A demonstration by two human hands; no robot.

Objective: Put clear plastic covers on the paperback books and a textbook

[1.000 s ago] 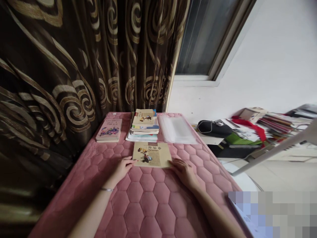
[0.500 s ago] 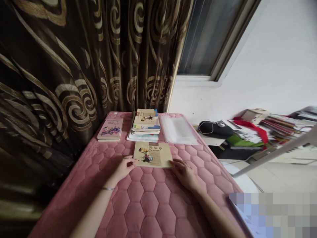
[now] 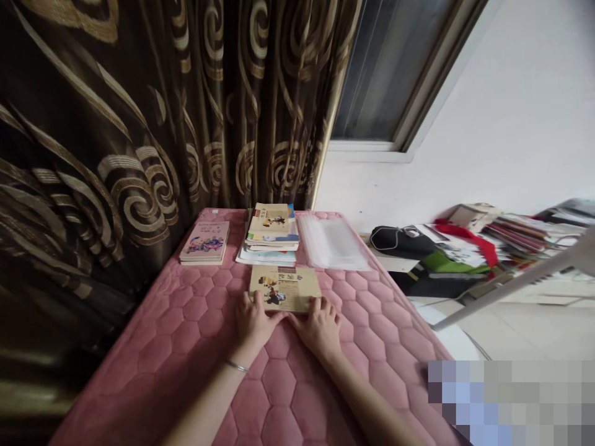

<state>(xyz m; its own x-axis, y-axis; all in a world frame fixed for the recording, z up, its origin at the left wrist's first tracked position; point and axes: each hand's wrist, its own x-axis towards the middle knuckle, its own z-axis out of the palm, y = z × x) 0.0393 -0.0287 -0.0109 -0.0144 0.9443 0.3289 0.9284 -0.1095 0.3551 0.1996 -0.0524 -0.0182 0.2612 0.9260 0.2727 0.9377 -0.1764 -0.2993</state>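
Brown swirl-pattern curtain fills 9 to 12 o'clock, window at 1. Pink quilted mattress runs through centre frame. Far end of it: clear plastic sleeves at 1 o'clock, stack of books at 12, pink book at 11. Tan illustrated book lies flat just nearer than the stack, closed. Left hand and right hand lie palm-down side by side at the book's near edge, fingers spread flat, fingertips resting on the cover. Nothing gripped. Silver bracelet on left wrist.
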